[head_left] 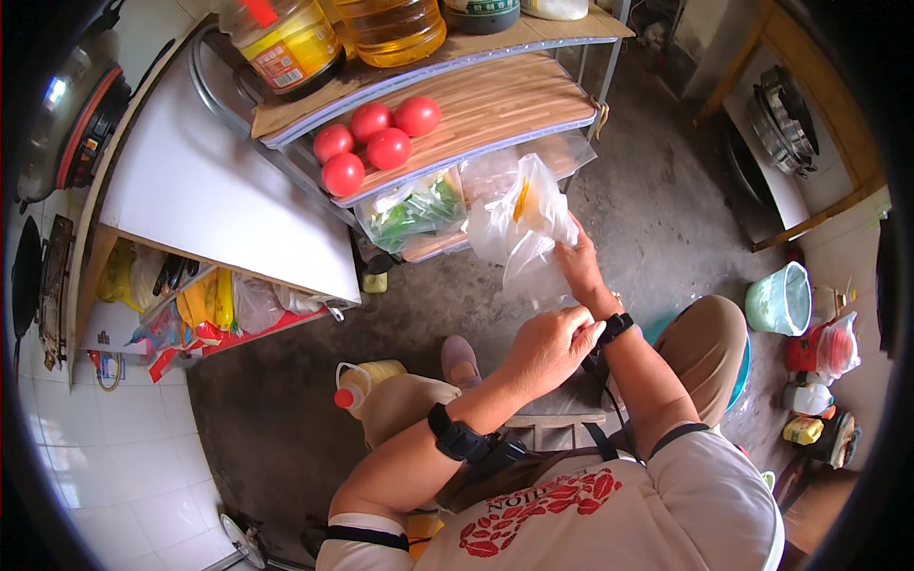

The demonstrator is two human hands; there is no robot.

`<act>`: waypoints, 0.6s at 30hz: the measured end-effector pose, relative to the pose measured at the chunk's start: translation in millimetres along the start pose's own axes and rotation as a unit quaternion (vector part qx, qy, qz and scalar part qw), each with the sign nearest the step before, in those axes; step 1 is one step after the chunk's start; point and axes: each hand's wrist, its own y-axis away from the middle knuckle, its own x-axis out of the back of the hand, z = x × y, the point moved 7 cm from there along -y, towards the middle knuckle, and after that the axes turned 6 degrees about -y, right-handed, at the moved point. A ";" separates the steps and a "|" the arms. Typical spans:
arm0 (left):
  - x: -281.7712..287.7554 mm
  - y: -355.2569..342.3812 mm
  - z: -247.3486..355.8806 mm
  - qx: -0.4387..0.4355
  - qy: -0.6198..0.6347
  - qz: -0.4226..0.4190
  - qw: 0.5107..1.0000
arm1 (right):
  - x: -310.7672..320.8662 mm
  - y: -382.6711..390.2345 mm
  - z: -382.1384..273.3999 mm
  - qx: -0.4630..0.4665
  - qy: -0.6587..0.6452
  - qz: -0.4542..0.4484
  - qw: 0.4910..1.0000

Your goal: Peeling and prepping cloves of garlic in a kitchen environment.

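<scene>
A white, crumpled plastic bag [533, 211] hangs at the front of the low shelf, with something orange-yellow showing through it. My right hand [578, 266] has its fingers closed on the bag's right side. Nearer to me, my left hand [555, 344] is curled with its fingertips against my right wrist, beside the black wristband [616, 329]. Whatever its fingers may pinch is hidden. To the left of the white bag lies a clear bag with green vegetables [417, 211]. Several red tomatoes [388, 148] sit on the wood-patterned shelf [505, 103] above.
Bottles of oil [392, 29] and dark sauce stand on the top shelf. A white cabinet [228, 200] is at the left, its open compartment full of bags. By my left knee stands a yellowish jug with a red cap [348, 398]. A pale green bucket [779, 299] is at the right.
</scene>
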 end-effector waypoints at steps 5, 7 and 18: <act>5.9 1.3 -1.6 -0.009 -0.010 0.023 1.000 | 0.5 -4.7 5.7 -0.113 -0.184 -0.005 0.976; 6.2 1.4 -0.9 -0.016 -0.011 0.028 0.999 | 0.8 -5.3 4.7 -0.162 -0.274 0.017 0.948; 9.9 3.0 -2.0 -0.017 -0.039 0.037 0.998 | -20.5 -35.7 19.7 -0.204 -0.429 -0.042 0.879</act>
